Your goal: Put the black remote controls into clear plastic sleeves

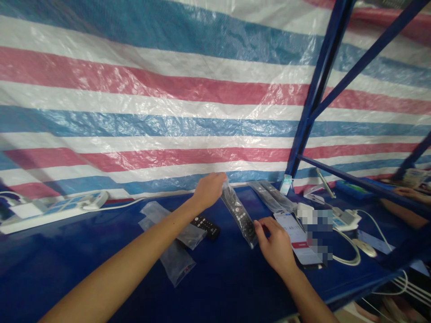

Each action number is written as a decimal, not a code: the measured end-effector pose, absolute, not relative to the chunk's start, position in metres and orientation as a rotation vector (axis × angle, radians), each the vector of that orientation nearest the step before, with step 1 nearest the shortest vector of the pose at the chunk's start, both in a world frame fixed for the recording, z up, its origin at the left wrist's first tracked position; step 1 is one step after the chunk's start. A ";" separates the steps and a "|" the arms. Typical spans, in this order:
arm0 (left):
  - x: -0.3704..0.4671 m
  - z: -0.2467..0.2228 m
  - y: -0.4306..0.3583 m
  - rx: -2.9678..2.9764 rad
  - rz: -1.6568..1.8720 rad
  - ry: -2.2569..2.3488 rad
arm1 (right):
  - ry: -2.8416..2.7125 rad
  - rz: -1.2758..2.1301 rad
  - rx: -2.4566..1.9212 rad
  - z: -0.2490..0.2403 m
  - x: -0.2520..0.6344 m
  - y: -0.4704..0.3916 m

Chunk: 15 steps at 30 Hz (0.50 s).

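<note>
A black remote control in a clear plastic bag is held at a slant above the blue table. My left hand is closed on the bag's upper end. At the lower end, my right hand has its thumb and curled fingers closed against the edge of the bag. Under and beside my left forearm lie a bare black remote control and plastic bags, partly hidden by the arm. Two more bagged remote controls rest behind my right hand.
A phone showing a timer lies right of my right hand, near white cables. Power strips stand at left and right. A blue metal post rises at the back. Another person's arm shows at far right.
</note>
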<state>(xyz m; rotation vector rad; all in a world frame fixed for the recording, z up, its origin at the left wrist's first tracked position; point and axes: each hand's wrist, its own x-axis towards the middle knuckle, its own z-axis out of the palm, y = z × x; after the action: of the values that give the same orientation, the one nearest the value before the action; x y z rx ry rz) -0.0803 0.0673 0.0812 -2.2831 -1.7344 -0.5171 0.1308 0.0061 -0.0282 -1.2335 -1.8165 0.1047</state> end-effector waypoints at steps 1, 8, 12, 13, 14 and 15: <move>-0.079 0.088 0.064 -2.270 -0.559 -1.717 | -1.808 0.120 -1.233 -0.028 0.131 0.006; -0.073 0.138 0.044 -2.258 -0.793 -1.570 | -1.784 0.213 -1.224 -0.023 0.133 0.003; -0.073 0.159 0.037 -2.200 -0.795 -1.546 | -1.847 0.234 -1.239 -0.025 0.131 0.003; -0.074 0.163 0.036 -2.194 -0.792 -1.543 | -1.871 0.237 -1.239 -0.026 0.131 0.003; -0.074 0.166 0.035 -2.193 -0.791 -1.539 | -1.894 0.240 -1.240 -0.027 0.131 0.004; -0.075 0.168 0.034 -2.194 -0.792 -1.532 | -1.915 0.242 -1.240 -0.029 0.131 0.005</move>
<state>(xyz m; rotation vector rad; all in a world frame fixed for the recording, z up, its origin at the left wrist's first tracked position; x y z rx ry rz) -0.0750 0.0339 0.1677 -2.1938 -1.5317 -0.7922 0.1311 0.0045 -0.0287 -1.2402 -1.9150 0.2423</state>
